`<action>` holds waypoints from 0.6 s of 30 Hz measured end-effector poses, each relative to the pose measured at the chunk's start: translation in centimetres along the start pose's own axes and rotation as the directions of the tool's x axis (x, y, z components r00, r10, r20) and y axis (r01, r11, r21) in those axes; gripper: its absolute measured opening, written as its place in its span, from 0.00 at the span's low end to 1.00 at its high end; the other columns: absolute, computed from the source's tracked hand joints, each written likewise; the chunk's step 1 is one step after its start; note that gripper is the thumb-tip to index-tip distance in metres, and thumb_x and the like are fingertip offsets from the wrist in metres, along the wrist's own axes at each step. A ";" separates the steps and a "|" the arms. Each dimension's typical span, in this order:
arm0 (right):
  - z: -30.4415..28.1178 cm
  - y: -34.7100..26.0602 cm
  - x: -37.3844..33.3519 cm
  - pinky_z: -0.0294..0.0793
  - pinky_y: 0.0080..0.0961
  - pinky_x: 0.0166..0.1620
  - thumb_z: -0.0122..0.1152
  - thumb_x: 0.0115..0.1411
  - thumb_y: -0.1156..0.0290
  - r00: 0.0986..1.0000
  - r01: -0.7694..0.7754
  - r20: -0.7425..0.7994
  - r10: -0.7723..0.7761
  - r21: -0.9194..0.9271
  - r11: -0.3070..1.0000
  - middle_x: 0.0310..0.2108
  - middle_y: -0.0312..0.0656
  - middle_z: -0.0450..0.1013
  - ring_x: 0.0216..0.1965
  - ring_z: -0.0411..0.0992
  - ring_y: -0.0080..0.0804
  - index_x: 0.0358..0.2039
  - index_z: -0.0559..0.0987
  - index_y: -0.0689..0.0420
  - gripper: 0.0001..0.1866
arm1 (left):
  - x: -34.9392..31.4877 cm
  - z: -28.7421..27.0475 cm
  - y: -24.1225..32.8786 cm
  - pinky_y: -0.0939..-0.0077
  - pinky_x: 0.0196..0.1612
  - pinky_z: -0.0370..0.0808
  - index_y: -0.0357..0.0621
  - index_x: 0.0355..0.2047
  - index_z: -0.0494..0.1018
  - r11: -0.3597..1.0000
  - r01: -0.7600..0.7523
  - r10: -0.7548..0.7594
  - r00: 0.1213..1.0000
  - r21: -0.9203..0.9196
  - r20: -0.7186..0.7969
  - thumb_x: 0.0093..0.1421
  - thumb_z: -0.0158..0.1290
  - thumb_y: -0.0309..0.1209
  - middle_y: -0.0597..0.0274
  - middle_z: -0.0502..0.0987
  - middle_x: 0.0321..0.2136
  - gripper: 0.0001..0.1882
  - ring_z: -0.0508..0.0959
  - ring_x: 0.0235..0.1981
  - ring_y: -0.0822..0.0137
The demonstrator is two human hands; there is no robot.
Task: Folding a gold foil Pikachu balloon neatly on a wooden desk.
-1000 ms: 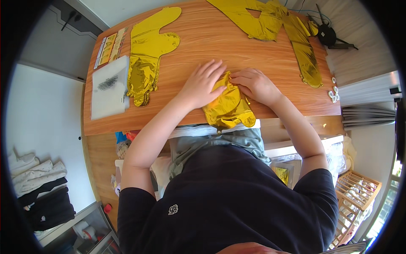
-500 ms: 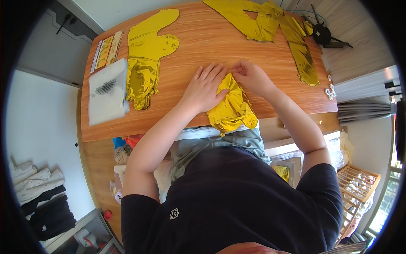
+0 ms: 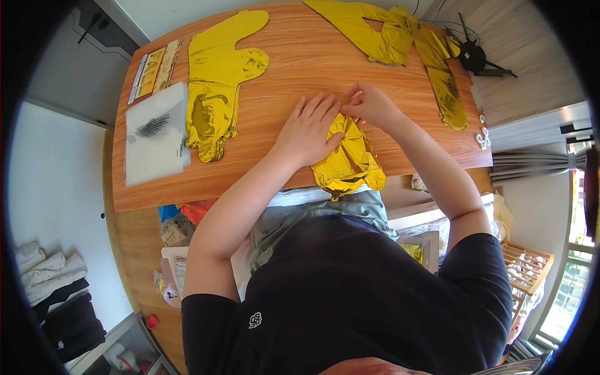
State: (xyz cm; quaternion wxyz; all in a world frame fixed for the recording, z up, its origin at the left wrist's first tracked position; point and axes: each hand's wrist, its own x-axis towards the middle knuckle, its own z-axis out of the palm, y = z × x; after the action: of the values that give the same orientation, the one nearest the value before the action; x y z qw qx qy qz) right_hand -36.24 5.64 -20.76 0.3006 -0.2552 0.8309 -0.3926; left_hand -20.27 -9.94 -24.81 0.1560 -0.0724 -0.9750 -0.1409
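Observation:
A crumpled gold foil balloon lies at the table's near edge, its lower end reaching over the edge toward my lap. My left hand rests flat along its left side, fingers stretched out over the wood and the thumb on the foil. At the balloon's far tip, my right hand has thumb and fingertips pinched together on the foil's edge; the exact grip is partly hidden. A flat gold foil balloon is spread out to the left. Another gold foil balloon lies at the far right.
On the left of the wooden table lie a clear plastic sleeve and a printed card. A black device with antennas stands at the far right corner. Small white rings sit by the right edge.
My right hand has shifted slightly, its fingers still pinched at the foil's tip. My left hand stays flat on the balloon. The whole view has moved a little.

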 end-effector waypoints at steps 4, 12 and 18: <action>-0.1 -0.5 -0.4 0.77 0.22 0.29 0.75 0.55 0.70 0.999 -0.033 -0.008 0.034 0.015 0.999 0.29 0.41 0.77 0.27 0.77 0.25 0.48 0.72 0.63 0.25 | 0.0 -0.2 0.1 0.48 0.74 0.51 0.42 0.70 0.61 1.000 0.006 -0.007 0.999 0.018 0.042 0.70 0.47 0.51 0.52 0.61 0.71 0.36 0.56 0.74 0.53; -0.5 -1.1 -0.8 0.77 0.21 0.30 0.75 0.55 0.70 0.998 -0.057 0.026 0.057 -0.012 0.998 0.31 0.41 0.79 0.29 0.77 0.24 0.47 0.71 0.62 0.25 | 0.0 -0.3 0.1 0.48 0.75 0.51 0.42 0.70 0.60 0.999 0.006 -0.008 0.998 0.040 0.057 0.70 0.47 0.51 0.53 0.61 0.71 0.36 0.56 0.74 0.53; 0.3 1.0 -0.6 0.78 0.28 0.35 0.71 0.54 0.74 0.996 0.061 -0.064 -0.063 -0.030 0.998 0.29 0.45 0.79 0.33 0.79 0.30 0.47 0.72 0.63 0.23 | 0.3 -0.7 0.5 0.45 0.74 0.51 0.52 0.72 0.59 1.000 0.007 -0.008 0.999 0.009 0.053 0.69 0.48 0.50 0.53 0.61 0.71 0.34 0.57 0.73 0.51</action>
State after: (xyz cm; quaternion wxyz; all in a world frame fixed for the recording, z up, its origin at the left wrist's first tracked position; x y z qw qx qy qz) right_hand -35.85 6.47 -21.55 0.2578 -0.2720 0.8372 -0.3982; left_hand -20.29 -9.68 -23.95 0.1297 -0.0718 -0.9796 -0.1354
